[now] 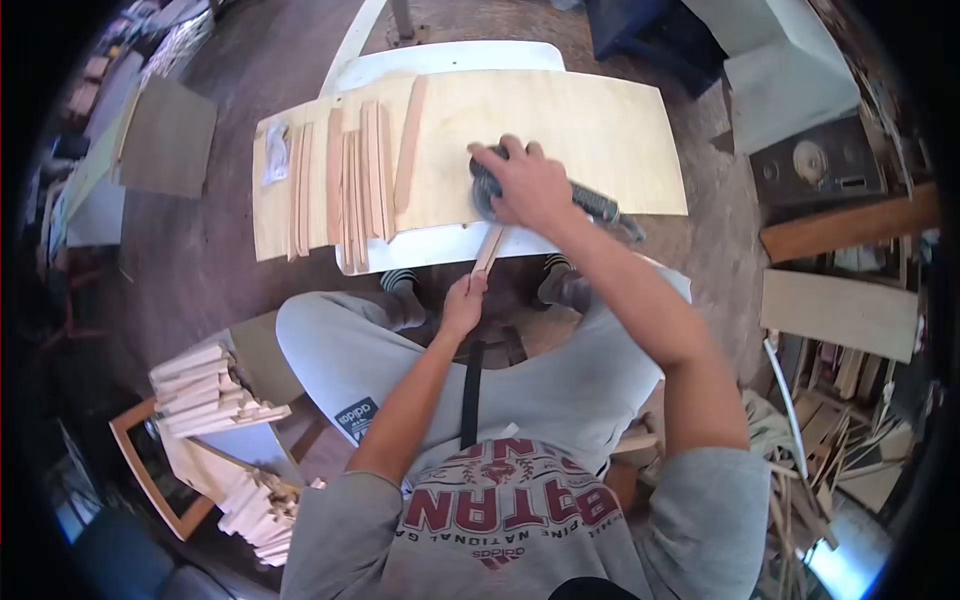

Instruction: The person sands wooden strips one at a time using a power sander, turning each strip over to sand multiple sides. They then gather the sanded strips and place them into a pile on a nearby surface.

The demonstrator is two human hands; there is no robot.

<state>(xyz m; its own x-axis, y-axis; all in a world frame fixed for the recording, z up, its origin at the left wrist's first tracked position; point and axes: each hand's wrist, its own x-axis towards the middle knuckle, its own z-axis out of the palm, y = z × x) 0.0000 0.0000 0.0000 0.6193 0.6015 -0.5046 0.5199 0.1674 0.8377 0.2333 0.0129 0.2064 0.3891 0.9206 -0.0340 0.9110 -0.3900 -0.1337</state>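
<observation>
My right hand (532,182) is wrapped over the head of a dark power sander (595,203), whose body points to the right. The sander sits near the front edge of a plywood board (600,120), on top of a narrow wooden strip (488,250). My left hand (465,303) grips the near end of that strip, which sticks out over the board's front edge toward me. The strip's far end is hidden under the sander. Left of the sander, several similar wooden strips (375,170) lie side by side on the board.
A clear plastic bag (276,155) lies at the board's left end. Under the board is a white table (450,54). Stacked wood pieces (205,390) and a wooden frame (135,450) stand at lower left. A speaker panel (812,160) and a wood plank (840,312) are on the right.
</observation>
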